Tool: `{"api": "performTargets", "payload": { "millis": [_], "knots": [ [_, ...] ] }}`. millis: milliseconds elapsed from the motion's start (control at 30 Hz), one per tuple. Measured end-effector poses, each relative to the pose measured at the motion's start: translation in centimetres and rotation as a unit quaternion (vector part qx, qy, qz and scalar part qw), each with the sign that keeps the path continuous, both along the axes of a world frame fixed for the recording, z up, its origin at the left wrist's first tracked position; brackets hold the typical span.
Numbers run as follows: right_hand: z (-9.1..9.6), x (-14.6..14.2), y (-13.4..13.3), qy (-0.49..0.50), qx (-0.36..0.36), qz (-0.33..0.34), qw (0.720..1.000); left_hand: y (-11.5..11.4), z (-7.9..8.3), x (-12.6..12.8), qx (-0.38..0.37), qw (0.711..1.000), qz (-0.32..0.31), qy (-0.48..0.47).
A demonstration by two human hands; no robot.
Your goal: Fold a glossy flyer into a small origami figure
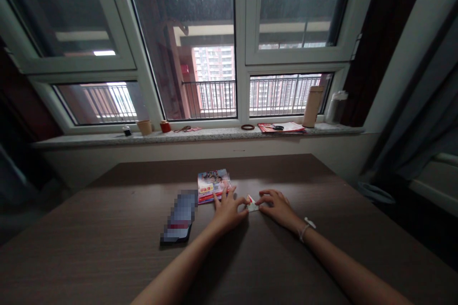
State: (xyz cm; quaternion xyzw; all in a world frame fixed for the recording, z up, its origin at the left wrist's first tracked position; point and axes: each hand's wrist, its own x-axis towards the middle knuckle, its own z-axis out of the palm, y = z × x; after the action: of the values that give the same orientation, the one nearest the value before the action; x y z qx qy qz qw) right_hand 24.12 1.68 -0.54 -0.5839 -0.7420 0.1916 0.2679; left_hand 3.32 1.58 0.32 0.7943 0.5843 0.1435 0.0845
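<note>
A small folded piece of paper [252, 205], roughly triangular and pale with red and yellow print, lies on the brown table between my hands. My left hand [229, 209] pinches its left side with thumb and forefinger, while the other fingers stretch toward a stack of printed leaflets [211, 183]. At the paper's right corner, my right hand [279, 207] has its thumb and forefinger closed on the edge. A thin bracelet [305, 229] with a white piece circles my right wrist. The exact folds are too small to make out.
A phone [181, 217] with a blurred screen lies left of the leaflets. Along the windowsill [214, 134] stand a paper cup [144, 127], a red spool [165, 126], a brown ring [247, 127], papers with scissors [277, 127], a tan cylinder [312, 106] and a bottle [335, 107].
</note>
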Motion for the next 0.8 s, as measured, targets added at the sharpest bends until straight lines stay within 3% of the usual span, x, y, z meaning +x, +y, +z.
{"api": "performTargets", "payload": {
  "millis": [367, 800],
  "knots": [
    [0.2, -0.9, -0.4, -0.006, 0.037, -0.026, 0.999, -0.2, -0.9, 0.9, 0.051, 0.998, 0.019, -0.025],
    [0.1, -1.1, -0.2, -0.011, 0.026, -0.015, 0.999, 0.2, -1.2, 0.9, 0.023, 0.999, 0.018, -0.031]
  ]
}}
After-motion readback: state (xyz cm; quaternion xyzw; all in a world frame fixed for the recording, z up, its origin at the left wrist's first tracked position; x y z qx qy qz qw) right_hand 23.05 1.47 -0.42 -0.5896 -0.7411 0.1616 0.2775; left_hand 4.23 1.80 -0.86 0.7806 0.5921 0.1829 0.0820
